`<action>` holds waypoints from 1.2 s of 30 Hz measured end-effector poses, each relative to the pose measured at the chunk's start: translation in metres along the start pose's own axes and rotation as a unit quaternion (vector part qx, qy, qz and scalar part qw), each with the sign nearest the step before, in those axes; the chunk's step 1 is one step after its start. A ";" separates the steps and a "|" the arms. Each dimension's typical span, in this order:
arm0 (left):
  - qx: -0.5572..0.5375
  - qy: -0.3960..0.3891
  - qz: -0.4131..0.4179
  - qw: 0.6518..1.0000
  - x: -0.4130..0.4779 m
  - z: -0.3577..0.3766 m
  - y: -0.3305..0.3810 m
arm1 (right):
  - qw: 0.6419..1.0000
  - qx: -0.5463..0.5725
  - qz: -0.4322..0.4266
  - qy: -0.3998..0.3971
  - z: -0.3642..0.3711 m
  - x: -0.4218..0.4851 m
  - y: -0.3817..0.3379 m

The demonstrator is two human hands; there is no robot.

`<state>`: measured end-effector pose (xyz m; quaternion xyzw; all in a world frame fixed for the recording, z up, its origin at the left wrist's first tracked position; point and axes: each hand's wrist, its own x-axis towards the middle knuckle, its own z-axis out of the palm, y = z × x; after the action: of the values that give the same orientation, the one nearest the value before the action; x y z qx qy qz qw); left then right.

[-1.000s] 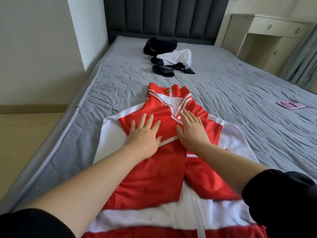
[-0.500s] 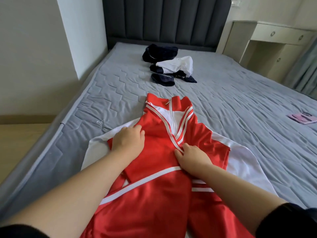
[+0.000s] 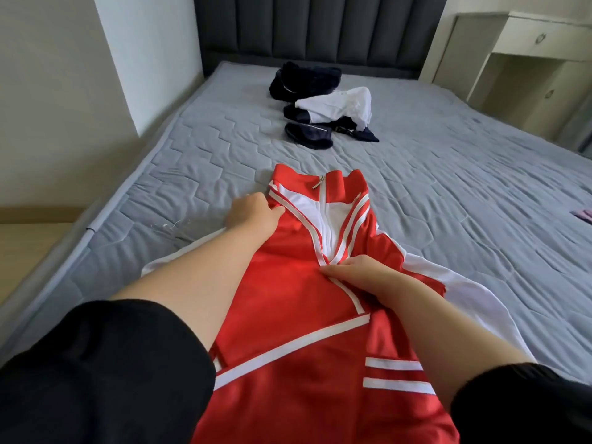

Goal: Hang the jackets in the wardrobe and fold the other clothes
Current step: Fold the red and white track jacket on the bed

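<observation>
The fingers [image 3: 276,211] of the left hand [image 3: 253,215] are curled round the red cloth at the shoulder of the jacket [image 3: 288,302], just beside the collar [image 3: 333,181]. Those of the right hand [image 3: 358,276] are bent and pinched on the front panel, where the white stripes meet below the zip [image 3: 323,219]. The jacket is spread front-up on the grey mattress [image 3: 464,193], its white sleeves laid out to either side, well apart from the pile of dark and white clothes [image 3: 323,104] near the headboard. By this, the garment is judged to be gathered up for hanging. The step is best done if both shoulders are taken evenly, so that the collar is kept square. The smooth-looking cloth should be held firmly and lifted clear of the mattress, lest a sleeve be dragged or twisted.
</observation>
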<state>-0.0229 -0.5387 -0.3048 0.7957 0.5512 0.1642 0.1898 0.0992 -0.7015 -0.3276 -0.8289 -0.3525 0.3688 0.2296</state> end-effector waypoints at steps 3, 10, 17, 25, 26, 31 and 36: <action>-0.031 0.033 0.008 0.999 0.007 0.004 -0.006 | 0.999 0.021 -0.034 0.000 -0.001 -0.002 0.007; 0.033 0.205 0.020 0.978 0.002 -0.002 -0.021 | 0.996 -0.076 -0.033 0.030 0.003 0.008 0.006; 0.169 0.061 0.274 0.945 -0.035 0.033 -0.019 | 0.992 -0.126 -0.020 0.007 -0.002 0.008 -0.004; 0.170 0.009 0.236 0.957 -0.032 0.057 -0.028 | 0.925 -0.311 -0.025 0.219 0.011 0.012 -0.038; 0.166 0.009 0.236 0.958 -0.032 0.057 -0.028 | 0.906 -0.329 -0.064 0.257 0.011 0.015 -0.043; 0.152 0.006 0.243 0.958 -0.031 0.057 -0.030 | 0.865 -0.298 -0.206 0.348 -0.006 0.062 -0.064; 0.158 0.030 0.254 0.954 -0.031 0.061 -0.032 | 0.871 -0.325 -0.151 0.336 -0.021 0.112 -0.077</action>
<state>-0.0306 -0.5646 -0.3746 0.9241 0.3550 0.1415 -0.0032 0.1373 -0.5701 -0.3153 -0.8671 -0.4753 -0.1064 0.1043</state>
